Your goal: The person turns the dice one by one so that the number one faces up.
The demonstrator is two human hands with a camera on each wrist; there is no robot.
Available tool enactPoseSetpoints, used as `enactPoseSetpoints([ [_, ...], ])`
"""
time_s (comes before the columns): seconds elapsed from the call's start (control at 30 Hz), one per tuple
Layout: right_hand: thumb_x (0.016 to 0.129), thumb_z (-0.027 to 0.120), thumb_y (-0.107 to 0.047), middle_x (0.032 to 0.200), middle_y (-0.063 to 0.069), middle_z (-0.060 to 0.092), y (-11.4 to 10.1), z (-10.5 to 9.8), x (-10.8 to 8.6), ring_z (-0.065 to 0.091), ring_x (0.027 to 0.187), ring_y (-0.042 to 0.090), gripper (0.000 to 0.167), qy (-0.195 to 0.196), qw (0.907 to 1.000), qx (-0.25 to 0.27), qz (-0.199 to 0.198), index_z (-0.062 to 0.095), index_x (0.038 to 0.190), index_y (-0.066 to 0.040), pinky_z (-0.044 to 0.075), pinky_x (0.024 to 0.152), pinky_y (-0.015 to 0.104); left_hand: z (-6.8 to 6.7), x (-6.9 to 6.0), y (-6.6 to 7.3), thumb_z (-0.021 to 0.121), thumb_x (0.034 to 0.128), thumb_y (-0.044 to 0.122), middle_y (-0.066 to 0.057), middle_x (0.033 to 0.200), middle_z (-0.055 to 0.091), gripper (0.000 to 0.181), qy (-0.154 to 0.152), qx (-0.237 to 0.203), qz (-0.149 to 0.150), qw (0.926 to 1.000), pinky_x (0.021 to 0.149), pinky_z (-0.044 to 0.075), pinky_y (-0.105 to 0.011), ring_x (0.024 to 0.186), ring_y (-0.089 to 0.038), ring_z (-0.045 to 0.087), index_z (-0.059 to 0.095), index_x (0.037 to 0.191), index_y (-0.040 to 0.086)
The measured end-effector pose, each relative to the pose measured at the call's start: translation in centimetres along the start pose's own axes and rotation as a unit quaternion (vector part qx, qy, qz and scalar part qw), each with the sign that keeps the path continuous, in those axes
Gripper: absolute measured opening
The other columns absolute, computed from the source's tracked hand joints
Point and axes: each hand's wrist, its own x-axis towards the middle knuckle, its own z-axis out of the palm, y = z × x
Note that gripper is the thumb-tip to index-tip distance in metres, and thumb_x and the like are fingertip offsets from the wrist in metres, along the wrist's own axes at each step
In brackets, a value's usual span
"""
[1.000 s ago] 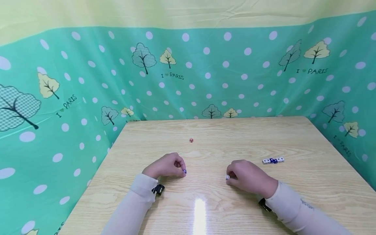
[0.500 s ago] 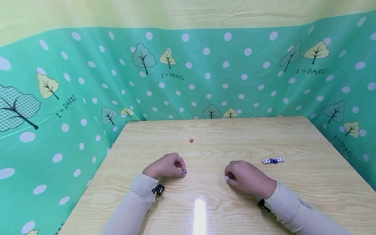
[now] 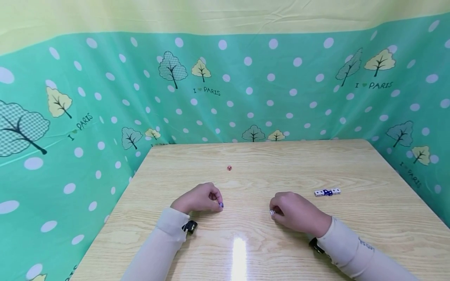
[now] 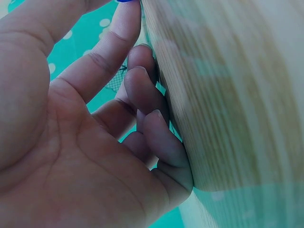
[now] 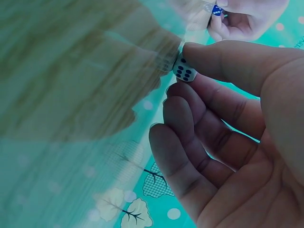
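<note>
My left hand (image 3: 200,198) rests on the table and pinches a small blue die (image 3: 221,205) between thumb and index finger. Only a sliver of that die shows at the top of the left wrist view, but in the right wrist view it is seen across the table. A white die (image 5: 184,71) with dark pips is pinched by the thumb and index finger of my right hand (image 3: 299,214), touching the tabletop. The right hand's other fingers are loosely bent. Right of this hand lies a row of dice (image 3: 327,192), white at both ends and blue in the middle.
Toward the back of the wooden table (image 3: 281,160) sits a single red die (image 3: 229,168). A green dotted curtain (image 3: 211,97) with printed trees hangs behind the table and along both sides. Light glares off the table's front part.
My right hand has shifted very slightly to the left and toward me with the white die. The left hand and the other dice stay where they were.
</note>
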Motion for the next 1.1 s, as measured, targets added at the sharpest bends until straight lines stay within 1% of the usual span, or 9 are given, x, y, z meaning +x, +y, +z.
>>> enactPoseSetpoints([
  [0.33,0.086,0.078,-0.011,0.075,-0.016,0.057,0.07,-0.14,0.0,0.047,0.065,-0.002,0.015,-0.002,1.0,-0.001,-0.003,0.069,0.08,-0.021,0.045,0.062,0.02,-0.01,-0.01,0.0,0.089,0.0801,0.022,-0.003,0.092,0.057,0.017,0.002,0.006,0.003,1.0,0.075,0.043,-0.035,0.085,-0.019,0.051,0.072,0.081,0.02],
  [0.47,0.086,0.079,-0.01,0.08,-0.013,0.06,0.18,-0.27,-0.1,0.049,0.068,-0.001,0.012,-0.015,0.9999,0.003,-0.007,0.072,0.089,-0.02,0.046,0.063,0.021,0.02,-0.04,0.0,0.089,0.0804,0.022,-0.003,0.094,0.057,0.017,0.001,0.005,0.003,1.0,0.075,0.043,-0.035,0.086,-0.019,0.051,0.072,0.081,0.02],
  [0.53,0.085,0.08,-0.008,0.085,-0.012,0.062,0.25,-0.35,-0.16,0.052,0.071,0.0,0.016,-0.024,0.9996,0.01,-0.012,0.075,0.095,-0.019,0.048,0.064,0.021,0.04,-0.04,-0.02,0.089,0.0805,0.022,-0.003,0.094,0.058,0.017,0.001,0.004,0.002,1.0,0.075,0.044,-0.035,0.087,-0.019,0.051,0.072,0.081,0.021],
  [0.63,0.084,0.078,0.0,0.092,-0.011,0.065,0.32,-0.45,-0.2,0.057,0.075,0.002,0.027,-0.034,0.999,0.017,-0.025,0.078,0.101,-0.021,0.051,0.068,0.021,0.09,0.02,-0.09,0.089,0.0805,0.022,-0.003,0.095,0.057,0.017,0.002,0.006,0.003,1.0,0.075,0.044,-0.034,0.087,-0.019,0.051,0.072,0.082,0.021],
  [0.7,0.083,0.078,0.004,0.093,-0.011,0.065,0.35,-0.48,-0.17,0.058,0.076,0.003,0.031,-0.033,0.9986,0.017,-0.038,0.079,0.1,-0.023,0.051,0.069,0.021,0.11,0.04,-0.12,0.089,0.0806,0.022,-0.003,0.095,0.057,0.017,0.003,0.008,0.003,1.0,0.075,0.044,-0.034,0.087,-0.019,0.051,0.072,0.082,0.021],
  [0.77,0.083,0.079,0.004,0.092,-0.011,0.064,0.37,-0.5,-0.14,0.058,0.075,0.003,0.031,-0.03,0.9982,0.014,-0.05,0.08,0.097,-0.024,0.051,0.068,0.021,0.13,0.09,-0.16,0.089,0.0808,0.023,-0.003,0.095,0.057,0.017,0.004,0.01,0.004,0.9999,0.075,0.044,-0.034,0.087,-0.019,0.051,0.072,0.082,0.021],
  [0.9,0.083,0.084,-0.003,0.087,-0.011,0.063,0.44,-0.43,-0.1,0.056,0.073,0.001,0.022,-0.015,0.9974,0.002,-0.071,0.079,0.092,-0.023,0.052,0.067,0.021,0.15,0.15,-0.19,0.089,0.0807,0.023,-0.002,0.095,0.057,0.017,0.003,0.011,0.003,0.9999,0.075,0.044,-0.035,0.087,-0.019,0.051,0.072,0.082,0.022],
  [1.0,0.085,0.084,-0.006,0.084,-0.012,0.063,0.46,-0.45,-0.08,0.054,0.071,-0.001,0.018,-0.009,0.9974,-0.004,-0.071,0.078,0.09,-0.022,0.052,0.067,0.02,0.17,0.17,-0.2,0.089,0.0804,0.023,-0.002,0.095,0.057,0.017,0.002,0.01,0.002,0.9999,0.076,0.044,-0.034,0.087,-0.019,0.051,0.072,0.082,0.021],
  [1.1,0.087,0.082,-0.009,0.081,-0.015,0.061,0.45,-0.54,-0.04,0.052,0.069,-0.001,0.015,-0.012,0.9981,0.002,-0.061,0.076,0.088,-0.022,0.05,0.065,0.02,0.17,0.14,-0.18,0.089,0.0803,0.023,-0.002,0.095,0.057,0.017,0.003,0.01,0.002,0.9999,0.076,0.044,-0.035,0.087,-0.019,0.051,0.072,0.082,0.021],
])
